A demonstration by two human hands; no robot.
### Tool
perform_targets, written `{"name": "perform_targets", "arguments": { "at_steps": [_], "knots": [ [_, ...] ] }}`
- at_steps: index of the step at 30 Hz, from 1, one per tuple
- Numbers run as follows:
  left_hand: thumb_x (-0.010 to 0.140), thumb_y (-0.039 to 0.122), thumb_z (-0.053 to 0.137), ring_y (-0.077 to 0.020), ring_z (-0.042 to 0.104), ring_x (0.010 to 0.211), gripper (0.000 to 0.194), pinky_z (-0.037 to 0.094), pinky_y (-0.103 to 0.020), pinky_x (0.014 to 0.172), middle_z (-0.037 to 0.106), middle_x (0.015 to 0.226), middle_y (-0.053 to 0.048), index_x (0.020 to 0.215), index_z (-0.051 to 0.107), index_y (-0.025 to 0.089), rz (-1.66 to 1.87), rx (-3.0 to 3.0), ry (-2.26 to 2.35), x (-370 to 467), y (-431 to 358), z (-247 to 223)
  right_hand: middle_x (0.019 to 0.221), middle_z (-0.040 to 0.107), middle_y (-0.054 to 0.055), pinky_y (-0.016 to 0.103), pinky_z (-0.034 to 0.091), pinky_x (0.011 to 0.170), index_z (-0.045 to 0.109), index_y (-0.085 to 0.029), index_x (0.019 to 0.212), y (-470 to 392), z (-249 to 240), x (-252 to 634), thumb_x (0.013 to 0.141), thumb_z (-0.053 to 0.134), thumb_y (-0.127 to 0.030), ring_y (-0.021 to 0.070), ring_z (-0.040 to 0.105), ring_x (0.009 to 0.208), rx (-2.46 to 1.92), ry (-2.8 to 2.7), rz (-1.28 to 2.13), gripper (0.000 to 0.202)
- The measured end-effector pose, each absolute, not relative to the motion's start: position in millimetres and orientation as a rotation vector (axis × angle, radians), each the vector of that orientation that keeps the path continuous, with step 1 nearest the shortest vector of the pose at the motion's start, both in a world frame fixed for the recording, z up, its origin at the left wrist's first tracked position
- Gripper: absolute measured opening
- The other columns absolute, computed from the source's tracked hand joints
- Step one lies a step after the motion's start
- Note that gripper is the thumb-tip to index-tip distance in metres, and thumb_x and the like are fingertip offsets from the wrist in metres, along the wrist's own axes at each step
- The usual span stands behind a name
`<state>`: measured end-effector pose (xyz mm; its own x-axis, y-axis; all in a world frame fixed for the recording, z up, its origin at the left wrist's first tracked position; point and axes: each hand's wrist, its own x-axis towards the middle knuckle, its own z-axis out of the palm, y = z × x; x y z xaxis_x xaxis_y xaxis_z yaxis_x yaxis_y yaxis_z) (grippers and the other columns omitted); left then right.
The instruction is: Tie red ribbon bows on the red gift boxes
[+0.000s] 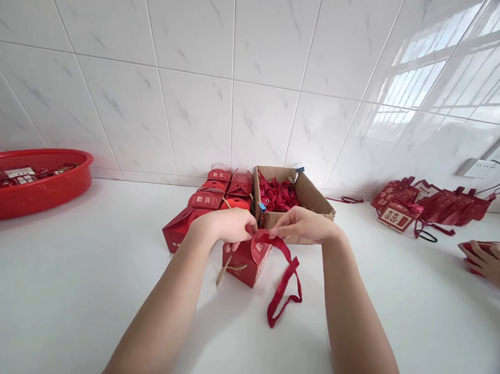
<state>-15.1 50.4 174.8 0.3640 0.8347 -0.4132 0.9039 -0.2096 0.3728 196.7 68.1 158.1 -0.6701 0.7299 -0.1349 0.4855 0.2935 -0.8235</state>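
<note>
A small red gift box [245, 266] stands upright on the white table, with a twisted rope handle [223, 270] at its front left. A dark red ribbon [285, 285] runs over the top of the box and trails down on the table to its right. My left hand [230, 225] is closed at the top left of the box, its fingertips at the ribbon's end. From the right, my right hand [301, 224] pinches the same ribbon just above the box top. The part of the ribbon under my left fingers is hidden.
Behind are more red boxes [204, 200] and an open cardboard box [312, 196] of red ribbons. A red basket [33, 196] is at the far left. Red bags [444, 204] lie at the right, where another person's hand [488, 266] holds a red item.
</note>
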Motion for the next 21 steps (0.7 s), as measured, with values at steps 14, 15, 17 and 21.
{"name": "perform_targets", "arguments": {
  "at_steps": [14, 15, 17, 21],
  "knots": [
    [0.077, 0.029, 0.050, -0.0194, 0.066, 0.063, 0.041, 0.043, -0.024, 0.051, 0.068, 0.061, -0.002, 0.118, 0.057, 0.026, -0.141, 2.069, 1.509, -15.4, 48.8, 175.5, 0.057, 0.030, -0.004, 0.026, 0.023, 0.052, 0.059, -0.016, 0.056, 68.6, 158.1, 196.1, 0.068, 0.066, -0.055, 0.0089, 0.027, 0.056, -1.136, -2.246, 1.285, 0.041],
    [0.077, 0.029, 0.050, -0.0193, 0.066, 0.062, 0.040, 0.043, -0.024, 0.050, 0.068, 0.061, -0.002, 0.117, 0.058, 0.026, -0.141, 2.067, 1.513, -15.3, 48.8, 175.4, 0.056, 0.029, -0.004, 0.026, 0.021, 0.051, 0.059, -0.016, 0.057, 68.3, 157.9, 194.4, 0.068, 0.066, -0.054, 0.0084, 0.025, 0.055, -1.138, -2.245, 1.316, 0.041],
    [0.077, 0.029, 0.050, -0.0189, 0.065, 0.061, 0.039, 0.042, -0.024, 0.050, 0.068, 0.061, -0.001, 0.115, 0.059, 0.026, -0.142, 2.064, 1.518, -15.2, 48.7, 175.4, 0.055, 0.026, -0.005, 0.026, 0.018, 0.050, 0.058, -0.016, 0.055, 68.0, 156.8, 190.3, 0.068, 0.067, -0.052, 0.0072, 0.022, 0.053, -1.127, -2.240, 1.390, 0.040],
    [0.077, 0.029, 0.050, -0.0189, 0.065, 0.062, 0.037, 0.043, -0.024, 0.050, 0.068, 0.060, -0.001, 0.113, 0.059, 0.025, -0.144, 2.057, 1.528, -15.0, 48.2, 175.8, 0.055, 0.028, -0.006, 0.026, 0.018, 0.050, 0.057, -0.015, 0.053, 68.5, 153.7, 182.6, 0.065, 0.071, -0.047, 0.0062, 0.023, 0.052, -1.048, -2.205, 1.504, 0.037]
  ]
}}
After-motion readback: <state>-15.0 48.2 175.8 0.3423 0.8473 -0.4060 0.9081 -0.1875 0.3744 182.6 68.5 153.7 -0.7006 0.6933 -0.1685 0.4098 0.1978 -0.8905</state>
